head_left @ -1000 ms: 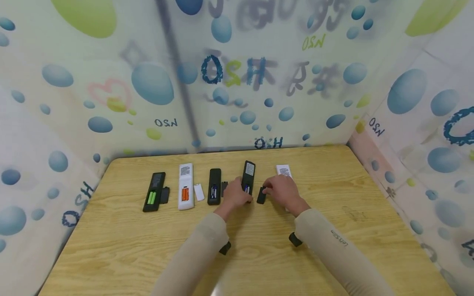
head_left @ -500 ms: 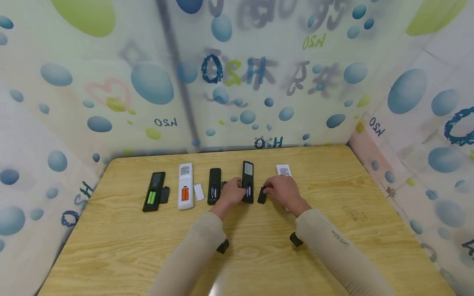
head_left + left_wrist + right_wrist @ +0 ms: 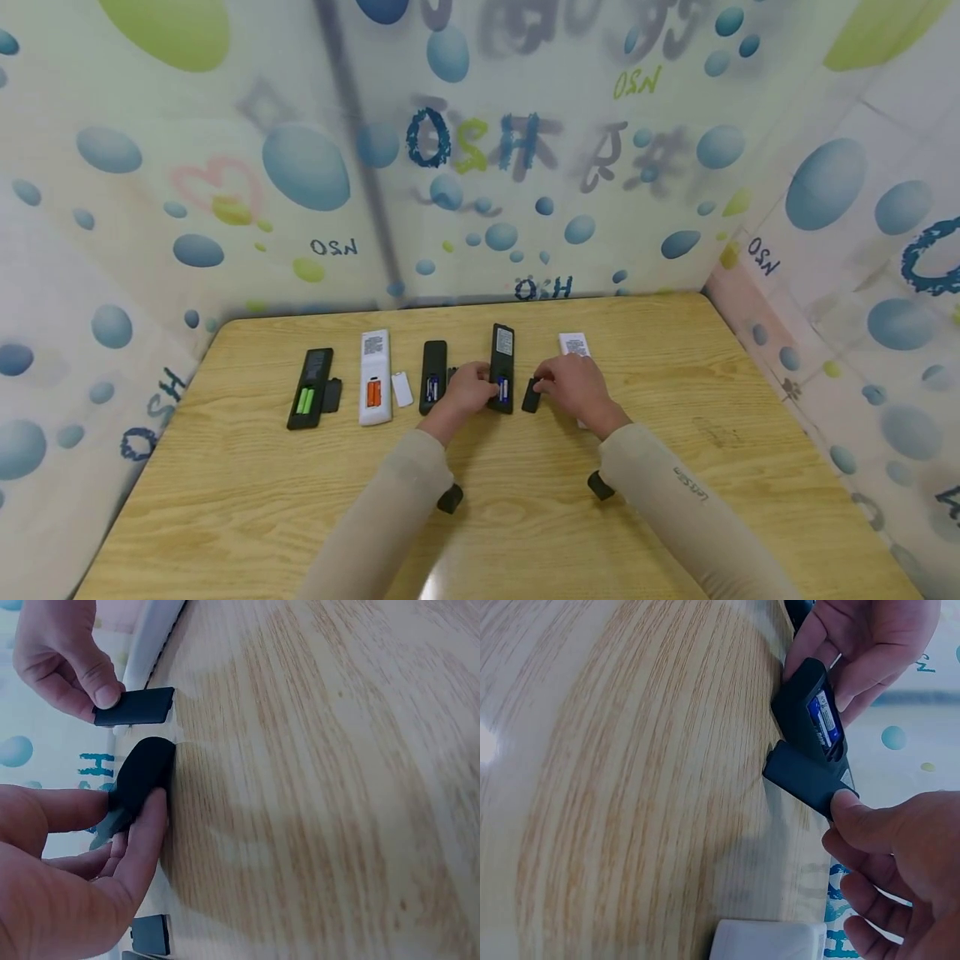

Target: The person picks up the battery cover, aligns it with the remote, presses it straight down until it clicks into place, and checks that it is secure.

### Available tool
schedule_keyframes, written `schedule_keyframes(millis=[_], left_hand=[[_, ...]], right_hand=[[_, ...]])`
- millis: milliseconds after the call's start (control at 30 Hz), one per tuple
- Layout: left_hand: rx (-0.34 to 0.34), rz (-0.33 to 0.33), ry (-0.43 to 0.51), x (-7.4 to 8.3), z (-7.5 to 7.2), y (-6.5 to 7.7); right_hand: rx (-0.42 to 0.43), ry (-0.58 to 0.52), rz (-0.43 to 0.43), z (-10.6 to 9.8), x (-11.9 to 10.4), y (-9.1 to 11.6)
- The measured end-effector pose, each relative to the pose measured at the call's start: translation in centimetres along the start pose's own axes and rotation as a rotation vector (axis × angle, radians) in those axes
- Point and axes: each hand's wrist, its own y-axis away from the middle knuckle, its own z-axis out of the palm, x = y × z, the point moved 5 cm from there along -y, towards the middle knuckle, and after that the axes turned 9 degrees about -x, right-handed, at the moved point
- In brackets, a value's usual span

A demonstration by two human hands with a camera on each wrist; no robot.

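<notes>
The left hand (image 3: 470, 387) is gripping a black remote control (image 3: 503, 360), with the fingers bending round its sides near the lower end. That remote is lying battery side up on the wooden desk (image 3: 240, 517), fourth in the row from the left, and its open compartment is showing blue batteries (image 3: 823, 718). The right hand (image 3: 575, 385) is pinching one end of a black battery cover (image 3: 802, 778) between thumb and fingers; the cover is sitting apart from the remote, just to its right, and is not covering the compartment.

Beneath and behind the right hand, a white remote (image 3: 573, 343) is lying partly hidden. Left of the left hand, a shorter black remote (image 3: 434, 360) is exposing its batteries, and a dark piece (image 3: 452, 373) beside it is mostly hiding behind the hand. Farther left, another white remote (image 3: 376, 362) is holding orange batteries (image 3: 374, 393), with a white battery cover (image 3: 402, 389) lying just beside it. At the left end, a black remote with green batteries (image 3: 305, 401) is resting slightly slanted, its right side nearly meeting a second black cover (image 3: 332, 395). Behind the desk, a bubble-patterned wall covering (image 3: 502, 237) is displaying mirrored lettering.
</notes>
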Motion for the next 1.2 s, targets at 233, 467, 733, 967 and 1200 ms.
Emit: schedule_keyframes(millis=[233,467,733,967,1200], left_hand=[[-0.060,-0.022,0.144,-0.1,0.0,0.1],[-0.077,0.026,0.219,-0.6,-0.2,0.1],[-0.121,0.055,0.301,-1.1,-0.4,0.0],[-0.132,0.079,0.359,-1.1,-0.7,0.2],[-0.119,0.091,0.373,-1.3,-0.9,0.4]], right_hand=[[0.008,0.004,0.003,0.0,0.0,0.0],[0.007,0.005,0.010,0.0,-0.1,0.1],[0.005,0.010,0.008,-0.1,-0.3,0.1],[0.011,0.020,-0.006,-0.2,-0.5,0.1],[0.008,0.005,-0.011,-0.3,-1.0,0.1]])
